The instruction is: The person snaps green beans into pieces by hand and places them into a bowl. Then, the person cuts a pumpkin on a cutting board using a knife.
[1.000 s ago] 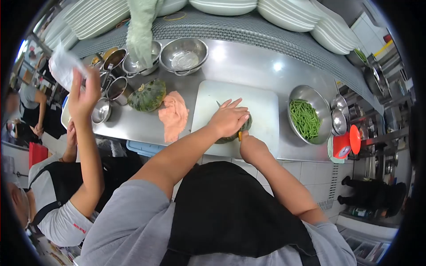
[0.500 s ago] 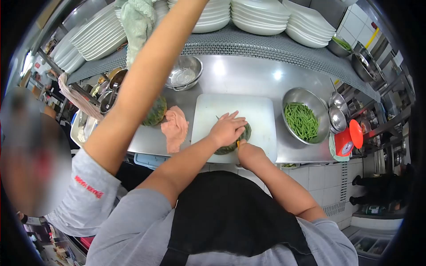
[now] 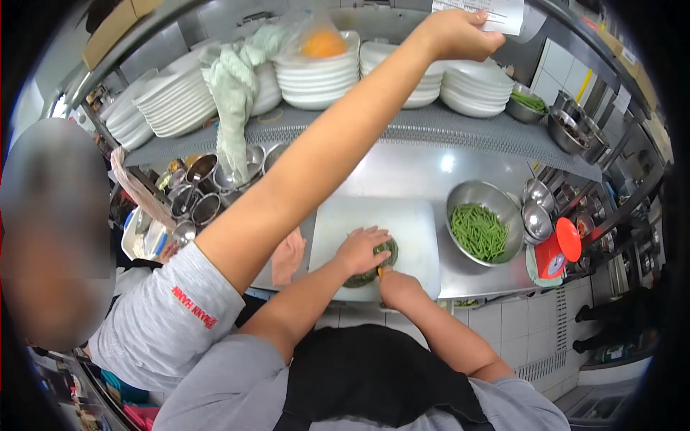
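On the white cutting board [image 3: 415, 233] lies a round, dark green pumpkin [image 3: 389, 249]. My left hand [image 3: 361, 251] presses on its top, the fingers stretched over the rind. At the pumpkin's near right side, my right hand [image 3: 399, 289] is closed in a fist round what looks like a knife [image 3: 380, 272]. Only a small yellow-orange bit of it shows; I cannot see the blade. To the left of the board is a crumpled pink cloth [image 3: 289, 257], partly behind another person's arm.
A co-worker's arm [image 3: 316, 169] reaches across from the left, holding a paper slip [image 3: 492, 16]. Right of the board stands a steel bowl [image 3: 510, 205] of cut green beans [image 3: 477, 231], then a red scale [image 3: 555, 253]. Plate stacks [image 3: 316, 79] line the shelf.
The camera view has tilted up. The co-worker's arm has swung to the right, and its hand with the paper slip now shows. My hands stay at the pumpkin.
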A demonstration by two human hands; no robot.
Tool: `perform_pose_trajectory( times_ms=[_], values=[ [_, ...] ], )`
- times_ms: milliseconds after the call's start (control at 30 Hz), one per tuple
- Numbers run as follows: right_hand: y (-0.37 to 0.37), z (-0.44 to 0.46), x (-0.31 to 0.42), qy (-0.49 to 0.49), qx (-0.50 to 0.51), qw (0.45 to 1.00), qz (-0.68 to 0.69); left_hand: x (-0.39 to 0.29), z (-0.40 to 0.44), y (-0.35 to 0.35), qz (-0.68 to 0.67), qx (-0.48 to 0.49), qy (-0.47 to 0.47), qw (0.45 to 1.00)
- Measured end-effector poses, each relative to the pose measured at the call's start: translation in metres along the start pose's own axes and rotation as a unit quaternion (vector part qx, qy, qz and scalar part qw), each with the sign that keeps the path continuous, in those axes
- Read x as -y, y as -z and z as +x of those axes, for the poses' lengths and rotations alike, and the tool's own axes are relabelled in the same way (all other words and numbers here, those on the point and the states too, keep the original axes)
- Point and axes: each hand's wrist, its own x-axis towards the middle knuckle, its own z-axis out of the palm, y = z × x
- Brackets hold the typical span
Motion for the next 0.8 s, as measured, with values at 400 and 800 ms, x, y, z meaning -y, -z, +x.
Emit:
perform_pose_trajectory(
  times_ms=[400, 800],
  values=[
    [-0.057, 0.017, -0.015, -0.009, -0.052, 0.996, 0.076, 0.003, -0.002, -0.004, -0.051, -0.035, -0.046, 0.997],
    [-0.054, 0.019, -0.023, -0.013, -0.032, 0.996, 0.084, -0.001, -0.002, 0.000, -0.040, -0.038, -0.023, 0.998]
  ],
)
